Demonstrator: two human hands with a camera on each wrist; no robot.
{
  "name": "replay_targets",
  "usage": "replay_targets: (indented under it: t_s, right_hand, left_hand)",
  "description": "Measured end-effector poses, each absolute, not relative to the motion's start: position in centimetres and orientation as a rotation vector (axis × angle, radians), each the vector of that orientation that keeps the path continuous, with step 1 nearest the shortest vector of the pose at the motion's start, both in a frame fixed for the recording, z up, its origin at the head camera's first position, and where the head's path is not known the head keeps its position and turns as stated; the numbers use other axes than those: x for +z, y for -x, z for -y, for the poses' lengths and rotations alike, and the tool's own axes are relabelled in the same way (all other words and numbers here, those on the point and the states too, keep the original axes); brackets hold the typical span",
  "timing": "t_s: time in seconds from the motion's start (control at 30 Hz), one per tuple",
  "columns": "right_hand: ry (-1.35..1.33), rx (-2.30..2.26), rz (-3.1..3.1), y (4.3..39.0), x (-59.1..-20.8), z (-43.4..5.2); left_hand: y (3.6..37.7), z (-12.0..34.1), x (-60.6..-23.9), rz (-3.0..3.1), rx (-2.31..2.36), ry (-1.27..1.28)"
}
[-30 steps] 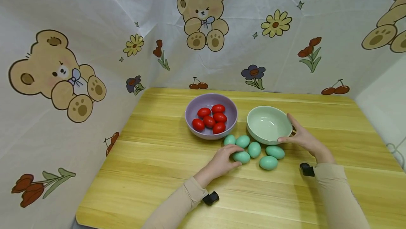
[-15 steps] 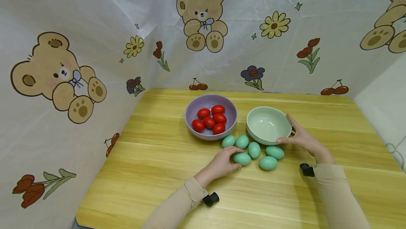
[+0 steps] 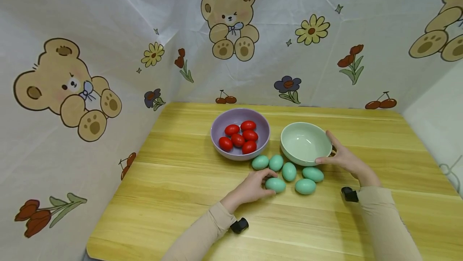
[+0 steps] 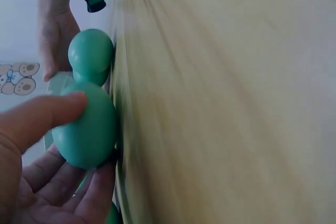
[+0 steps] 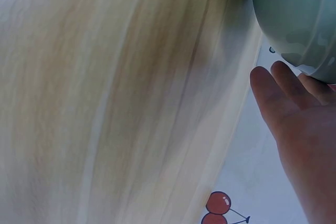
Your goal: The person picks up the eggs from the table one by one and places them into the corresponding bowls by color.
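Observation:
My left hand [image 3: 253, 188] holds a green egg [image 3: 275, 185] low over the wooden table, thumb on the near side and fingers round the far side. In the left wrist view the thumb presses on that egg [image 4: 86, 129], and another green egg [image 4: 90, 53] shows beyond it. My right hand [image 3: 349, 161] holds the side of a pale green bowl [image 3: 302, 142], thumb at its front rim and fingers round its right side. Nothing lies in this bowl. Several more green eggs [image 3: 305, 186] lie loose in front of both bowls.
A purple bowl [image 3: 219, 149] with several red eggs [image 3: 237, 140] stands left of the pale green bowl. The wooden table [image 3: 173, 172] meets a curtain [image 3: 267, 80] printed with bears and flowers at its back and left.
The left hand has drawn its green egg slightly nearer to me, away from the others. The leftmost loose egg has shifted a little left. The right hand stays at the bowl.

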State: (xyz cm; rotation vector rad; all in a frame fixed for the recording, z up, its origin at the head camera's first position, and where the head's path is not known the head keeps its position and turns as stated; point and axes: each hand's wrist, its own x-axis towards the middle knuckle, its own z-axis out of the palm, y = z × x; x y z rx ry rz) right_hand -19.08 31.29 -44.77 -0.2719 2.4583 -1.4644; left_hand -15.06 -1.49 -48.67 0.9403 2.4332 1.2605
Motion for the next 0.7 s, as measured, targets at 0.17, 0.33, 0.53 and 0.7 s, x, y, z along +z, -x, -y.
replay_targets:
  t_s: [0.17, 0.33, 0.53, 0.7]
  right_hand:
    - [0.269, -1.464, -2.458, 19.0, -44.8, -31.4]
    - [0.268, -1.468, -2.457, 19.0, -44.9, -31.4]
    - [0.270, -1.480, -2.453, 19.1, -45.0, -31.4]
    - [0.267, -1.486, -2.453, 19.1, -45.1, -31.4]
  left_hand:
    - [15.3, 1.9, -48.7, -2.320, 1.296, -0.899]
    - [15.4, 2.3, -47.9, -2.245, 1.350, -0.823]
    - [15.8, 2.1, -46.0, -2.208, 1.422, -0.813]
    - [16.7, 1.4, -44.4, -2.212, 1.540, -0.826]
